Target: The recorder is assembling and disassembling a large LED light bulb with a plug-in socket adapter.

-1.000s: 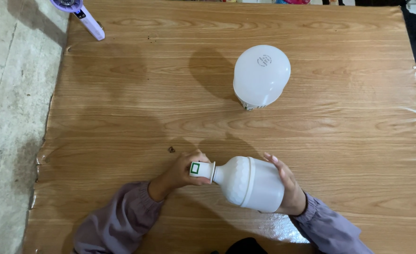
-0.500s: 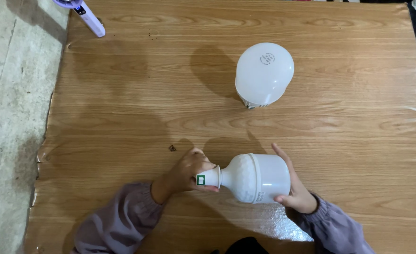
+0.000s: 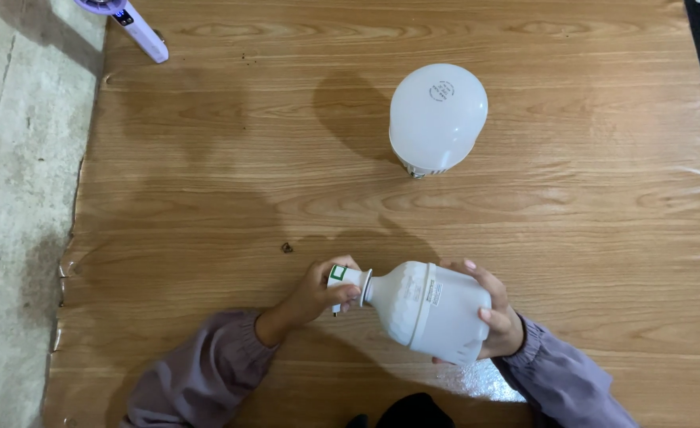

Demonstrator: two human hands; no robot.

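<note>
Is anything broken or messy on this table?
Nothing looks broken. The big white bulb is held sideways, left hand on its narrow base, right hand around the body. A second bulb stands on the table. Only a tiny dark speck lies loose, too small to identify.

- Held bulb (image 3: 433, 311): white plastic body, matt, with a faceted texture near the neck; smooth elsewhere.
- Standing bulb (image 3: 438, 113): white frosted dome, smooth, matt.
- Table (image 3: 207, 198): wood-grain surface under a glossy film, wrinkled at the edges.
- Floor (image 3: 17, 198): rough grey concrete.
- Sleeves (image 3: 199, 376): soft mauve cloth, matt.
</note>
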